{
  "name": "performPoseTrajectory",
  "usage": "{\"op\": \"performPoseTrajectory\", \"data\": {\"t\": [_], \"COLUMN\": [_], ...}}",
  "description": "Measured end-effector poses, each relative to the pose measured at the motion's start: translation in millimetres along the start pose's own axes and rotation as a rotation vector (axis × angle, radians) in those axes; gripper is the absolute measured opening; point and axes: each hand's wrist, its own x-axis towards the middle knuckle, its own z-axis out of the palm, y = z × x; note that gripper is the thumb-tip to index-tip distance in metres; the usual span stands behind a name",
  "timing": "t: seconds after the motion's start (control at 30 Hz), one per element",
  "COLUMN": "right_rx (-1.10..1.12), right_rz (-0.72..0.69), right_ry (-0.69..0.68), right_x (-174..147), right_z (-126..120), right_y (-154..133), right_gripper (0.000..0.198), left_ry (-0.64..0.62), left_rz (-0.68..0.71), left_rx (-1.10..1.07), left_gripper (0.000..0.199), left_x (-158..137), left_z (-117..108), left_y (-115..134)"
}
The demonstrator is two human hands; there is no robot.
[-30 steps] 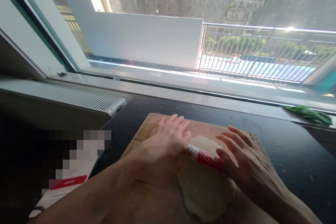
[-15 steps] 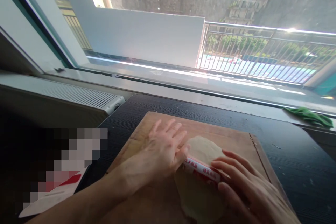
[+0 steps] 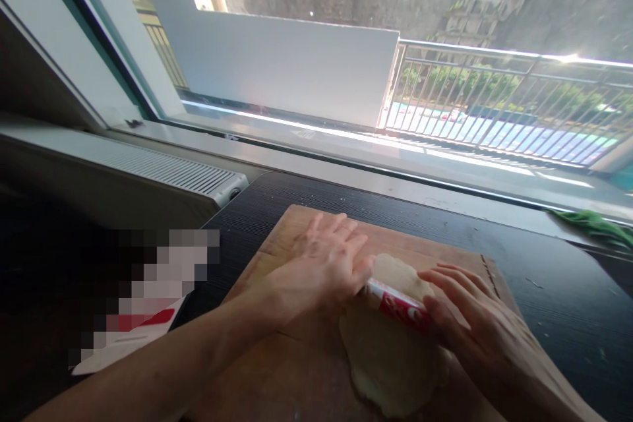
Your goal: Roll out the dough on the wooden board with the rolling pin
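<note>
A rolling pin (image 3: 390, 300) with a red and white printed wrap lies across a flat sheet of pale dough (image 3: 395, 362). The dough rests on a wooden board (image 3: 277, 369). My left hand (image 3: 331, 257) is over the pin's left end, palm down, its fingers stretched out past it. Over the right end lies my right hand (image 3: 469, 310), fingers extended forward and thumb close to the pin. Both hands press from above rather than wrapping round, and they hide the pin's ends.
The board sits on a dark table (image 3: 554, 303) by a window. A green cloth (image 3: 596, 227) lies on the sill at right. A white radiator (image 3: 198, 175) stands at left, and a partly blurred white and red item (image 3: 143, 323) is beside the table.
The pin has rolled slightly away from me and turned, so more of its red print shows. Both hands have moved forward with it. The view has shifted a little left.
</note>
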Motion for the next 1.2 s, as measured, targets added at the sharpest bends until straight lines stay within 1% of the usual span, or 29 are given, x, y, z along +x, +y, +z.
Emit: {"op": "performPoseTrajectory", "data": {"t": [0.1, 0.17, 0.2, 0.27, 0.37, 0.4, 0.5, 0.57, 0.63, 0.7, 0.77, 0.83, 0.9, 1.0, 1.07, 1.1, 1.13, 1.2], "right_rx": [-0.007, -0.017, -0.028, -0.060, -0.098, -0.103, -0.102, -0.084, -0.059, -0.047, -0.043, -0.043, -0.037, -0.037, -0.064, -0.090, -0.119, -0.177], "right_rz": [-0.111, -0.156, -0.154, -0.113, -0.034, -0.030, -0.060, -0.055, 0.001, 0.023, -0.033, -0.125, -0.170, -0.121, -0.061, -0.057, -0.086, -0.199], "right_ry": [-0.012, -0.034, -0.036, 0.004, 0.104, 0.115, 0.096, 0.078, 0.063, 0.027, -0.012, -0.033, -0.051, -0.077, -0.067, -0.054, -0.045, -0.040], "right_x": [-16.7, -23.0, -23.6, -18.5, 3.1, 12.1, 33.5, 36.8, 29.5, 14.3, -3.0, -16.4, -21.6, -12.4, 2.0, 10.0, 17.6, 28.8], "right_z": [-4.1, -5.3, -5.0, -2.5, 4.1, 6.2, 9.9, 9.4, 6.9, 2.9, -1.7, -6.1, -9.5, -9.9, -6.0, -3.1, 0.1, 5.5], "right_y": [-14.4, -18.3, -17.6, -10.5, 9.6, 17.1, 34.2, 36.4, 29.6, 15.8, -0.6, -14.5, -21.6, -14.8, -0.1, 8.8, 17.4, 30.6], "right_gripper": [0.029, 0.028, 0.028, 0.030, 0.033, 0.033, 0.030, 0.029, 0.030, 0.032, 0.031, 0.031, 0.030, 0.029, 0.028, 0.028, 0.028, 0.029], "left_ry": [0.003, -0.019, -0.022, -0.018, -0.005, -0.013, -0.056, -0.077, -0.068, -0.049, -0.037, -0.028, -0.021, -0.027, -0.045, -0.061, -0.078, -0.101], "left_rz": [0.015, 0.039, 0.049, 0.058, 0.029, 0.005, -0.075, -0.097, -0.081, -0.035, 0.021, 0.060, 0.077, 0.079, 0.055, 0.033, 0.004, -0.054], "left_rx": [-0.003, -0.007, -0.006, -0.004, -0.023, -0.035, -0.064, -0.069, -0.060, -0.045, -0.035, -0.030, -0.027, -0.027, -0.035, -0.042, -0.053, -0.074], "left_gripper": [0.048, 0.048, 0.047, 0.045, 0.041, 0.040, 0.040, 0.041, 0.042, 0.042, 0.041, 0.043, 0.045, 0.043, 0.040, 0.040, 0.040, 0.040], "left_x": [-25.3, -33.3, -33.4, -25.8, -0.2, 9.6, 32.9, 37.5, 30.7, 14.6, -4.9, -20.4, -25.9, -12.1, 6.9, 17.1, 26.6, 39.9], "left_z": [-3.9, -5.3, -5.5, -5.0, -2.7, -1.9, -0.7, -1.1, -2.4, -4.2, -6.0, -7.2, -7.4, -6.2, -5.3, -5.0, -4.8, -4.6], "left_y": [6.0, 7.7, 7.6, 5.7, -0.4, -2.7, -7.2, -7.1, -4.1, 0.8, 5.9, 9.2, 9.8, 6.5, 3.0, 1.3, -0.2, -2.2]}}
